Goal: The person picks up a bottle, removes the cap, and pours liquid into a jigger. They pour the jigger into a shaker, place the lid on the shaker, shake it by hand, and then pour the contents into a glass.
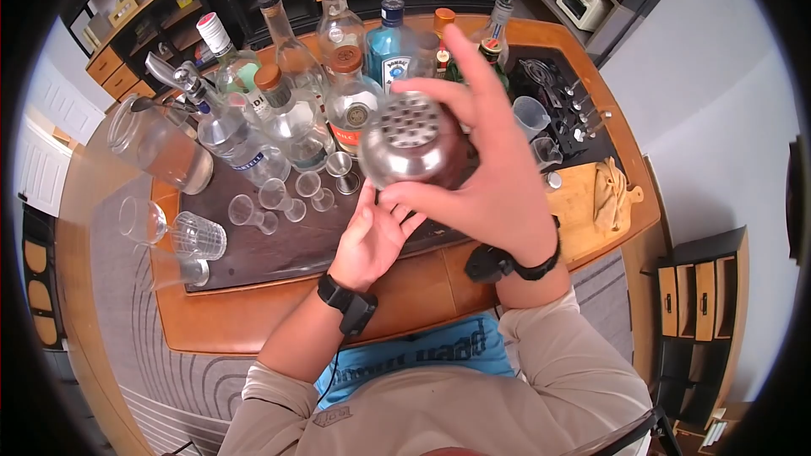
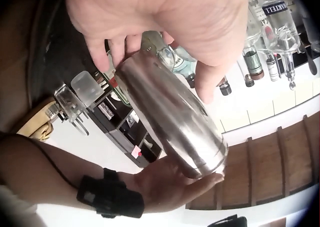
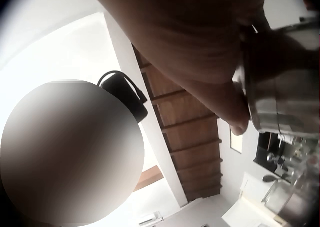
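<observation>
A metal shaker (image 1: 414,156) is held up above the table, its rounded end with a pattern of dark marks facing the head camera. My right hand (image 1: 507,190) grips this end, thumb and fingers spread around it. Below it, my left hand (image 1: 374,241) is palm up against the shaker's lower part. The left wrist view shows the shaker (image 2: 175,112) tilted between both hands, the left thumb and fingers around its narrower end. Shaker (image 3: 287,87) and right hand (image 3: 200,52) appear in the right wrist view, the fingers partly hidden.
Several bottles (image 1: 291,122) stand behind the shaker. Small jiggers (image 1: 283,198) and a ribbed glass (image 1: 200,236) are on the left, near a large jar (image 1: 160,148). To the right lie a wooden board (image 1: 574,203) with a cloth (image 1: 610,194), and bar tools.
</observation>
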A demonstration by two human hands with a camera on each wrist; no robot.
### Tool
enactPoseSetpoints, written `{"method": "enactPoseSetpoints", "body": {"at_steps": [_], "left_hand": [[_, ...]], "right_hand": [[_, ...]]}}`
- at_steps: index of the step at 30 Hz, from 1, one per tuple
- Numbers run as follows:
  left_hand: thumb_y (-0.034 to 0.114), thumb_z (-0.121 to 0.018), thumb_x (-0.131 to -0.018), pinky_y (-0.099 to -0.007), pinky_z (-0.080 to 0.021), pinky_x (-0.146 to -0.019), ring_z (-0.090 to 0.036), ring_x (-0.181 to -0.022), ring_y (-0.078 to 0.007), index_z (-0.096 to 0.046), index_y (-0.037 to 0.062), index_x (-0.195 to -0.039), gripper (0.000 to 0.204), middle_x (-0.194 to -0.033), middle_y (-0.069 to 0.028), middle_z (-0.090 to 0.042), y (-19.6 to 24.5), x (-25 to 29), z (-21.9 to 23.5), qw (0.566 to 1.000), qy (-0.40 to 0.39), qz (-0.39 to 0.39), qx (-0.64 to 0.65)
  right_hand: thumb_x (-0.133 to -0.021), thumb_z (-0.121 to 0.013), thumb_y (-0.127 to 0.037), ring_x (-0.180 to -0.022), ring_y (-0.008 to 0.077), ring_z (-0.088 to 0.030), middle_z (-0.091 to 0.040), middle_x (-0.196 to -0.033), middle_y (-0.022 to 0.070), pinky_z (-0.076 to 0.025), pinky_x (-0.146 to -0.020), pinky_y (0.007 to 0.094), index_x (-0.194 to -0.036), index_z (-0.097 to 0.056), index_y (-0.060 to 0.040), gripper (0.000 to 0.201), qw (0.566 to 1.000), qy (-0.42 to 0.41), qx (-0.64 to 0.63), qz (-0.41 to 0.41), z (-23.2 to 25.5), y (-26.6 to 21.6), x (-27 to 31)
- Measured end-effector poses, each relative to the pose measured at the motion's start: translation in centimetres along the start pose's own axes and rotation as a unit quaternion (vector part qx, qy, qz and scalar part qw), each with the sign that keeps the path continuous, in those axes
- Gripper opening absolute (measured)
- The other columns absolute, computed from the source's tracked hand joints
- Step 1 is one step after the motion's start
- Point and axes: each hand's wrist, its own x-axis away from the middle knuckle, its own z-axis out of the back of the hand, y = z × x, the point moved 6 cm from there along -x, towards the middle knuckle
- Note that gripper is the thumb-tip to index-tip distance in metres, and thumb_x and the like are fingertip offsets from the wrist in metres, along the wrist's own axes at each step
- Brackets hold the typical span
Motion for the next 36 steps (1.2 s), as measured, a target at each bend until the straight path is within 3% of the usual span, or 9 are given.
{"method": "enactPoseSetpoints", "body": {"at_steps": [1, 3, 5, 10, 14, 23, 29, 33, 36], "left_hand": [[0.055, -0.074, -0.1, -0.0551, -0.036, -0.126, -0.047, -0.146, -0.0319, -0.016, 0.0292, -0.174, 0.098, -0.156, -0.0125, -0.05, -0.2, -0.1, 0.1, 1.0, 0.0, 0.003, -0.001], [0.057, -0.073, -0.099, -0.0553, -0.039, -0.124, -0.05, -0.143, -0.0313, -0.017, 0.0283, -0.174, 0.098, -0.153, -0.0124, -0.052, -0.5, -0.2, 0.1, 1.0, -0.017, 0.009, 0.023], [0.058, -0.07, -0.101, -0.0552, -0.04, -0.122, -0.05, -0.144, -0.0307, -0.016, 0.0274, -0.175, 0.097, -0.153, -0.013, -0.052, -0.5, 0.1, -0.1, 1.0, -0.014, 0.016, 0.013], [0.061, -0.07, -0.099, -0.057, -0.038, -0.124, -0.048, -0.149, -0.032, -0.014, 0.0262, -0.175, 0.101, -0.164, -0.0128, -0.045, -0.4, -0.1, 0.1, 1.0, -0.008, 0.012, -0.003], [0.061, -0.069, -0.1, -0.0584, -0.035, -0.127, -0.041, -0.158, -0.0324, -0.015, 0.0224, -0.175, 0.101, -0.175, -0.0109, -0.034, 0.2, 0.0, -0.8, 1.0, -0.022, 0.01, -0.01], [0.059, -0.069, -0.101, -0.0576, -0.038, -0.126, -0.044, -0.155, -0.0332, -0.024, 0.0216, -0.172, 0.092, -0.172, -0.0103, -0.039, 0.3, 0.3, -0.9, 1.0, -0.009, 0.002, -0.018], [0.062, -0.071, -0.098, -0.0538, -0.044, -0.119, -0.046, -0.152, -0.0331, -0.024, 0.0215, -0.172, 0.097, -0.168, -0.0147, -0.044, -0.7, 0.0, 0.5, 1.0, -0.009, 0.014, 0.0], [0.062, -0.071, -0.098, -0.0561, -0.043, -0.121, -0.052, -0.149, -0.0352, -0.033, 0.0122, -0.168, 0.094, -0.167, -0.013, -0.047, 0.5, 0.1, -2.0, 0.996, 0.084, 0.009, -0.009], [0.064, -0.072, -0.097, -0.0536, -0.045, -0.118, -0.049, -0.149, -0.0325, -0.036, 0.0186, -0.165, 0.089, -0.164, -0.0115, -0.047, -0.7, 0.0, -0.1, 1.0, 0.016, 0.02, -0.003]], "right_hand": [[-0.073, -0.1, -0.019, -0.129, 0.0222, -0.065, -0.067, -0.144, 0.0153, -0.045, -0.117, 0.0383, -0.17, -0.025, -0.0011, 0.124, 0.998, 0.006, -0.064, -0.008, -0.5, -0.3, 0.1], [-0.075, -0.098, -0.018, -0.127, 0.0221, -0.067, -0.069, -0.141, 0.0167, -0.047, -0.114, 0.0375, -0.17, -0.028, -0.0031, 0.119, 0.999, 0.028, 0.037, 0.021, 0.3, -0.3, -0.6], [-0.077, -0.095, -0.015, -0.128, 0.023, -0.066, -0.069, -0.141, 0.0162, -0.049, -0.113, 0.0382, -0.169, -0.032, -0.0061, 0.112, 0.991, 0.034, 0.035, -0.124, 1.8, 2.0, -0.8], [-0.077, -0.095, -0.011, -0.136, 0.024, -0.063, -0.066, -0.143, 0.0161, -0.049, -0.115, 0.0363, -0.159, -0.043, -0.0041, 0.097, 0.998, -0.047, 0.049, -0.009, 1.4, -0.5, 0.3], [-0.073, -0.096, -0.003, -0.142, 0.0254, -0.06, -0.063, -0.147, 0.0159, -0.047, -0.118, 0.0373, -0.143, -0.053, -0.0017, 0.083, 0.996, -0.072, -0.034, -0.031, 0.4, -0.5, 0.4], [-0.077, -0.094, -0.007, -0.134, 0.024, -0.064, -0.063, -0.144, 0.0141, -0.049, -0.115, 0.0371, -0.143, -0.054, -0.0016, 0.078, 0.997, -0.06, -0.011, 0.039, 0.6, -0.9, 0.5], [-0.077, -0.094, -0.017, -0.128, 0.0279, -0.067, -0.067, -0.141, 0.0146, -0.052, -0.108, 0.0374, -0.151, -0.053, -0.0048, 0.086, 0.996, -0.015, 0.042, -0.075, 2.6, 0.5, 0.2], [-0.075, -0.097, -0.022, -0.13, 0.0307, -0.067, -0.067, -0.145, 0.0141, -0.052, -0.109, 0.0414, -0.156, -0.051, -0.0053, 0.094, 0.994, -0.072, 0.071, 0.051, 0.9, -2.9, 1.1], [-0.077, -0.095, -0.024, -0.114, 0.0281, -0.072, -0.07, -0.132, 0.0182, -0.057, -0.093, 0.0366, -0.162, -0.045, -0.0069, 0.1, 0.997, -0.037, 0.041, -0.053, 1.1, -0.4, -0.5]]}}
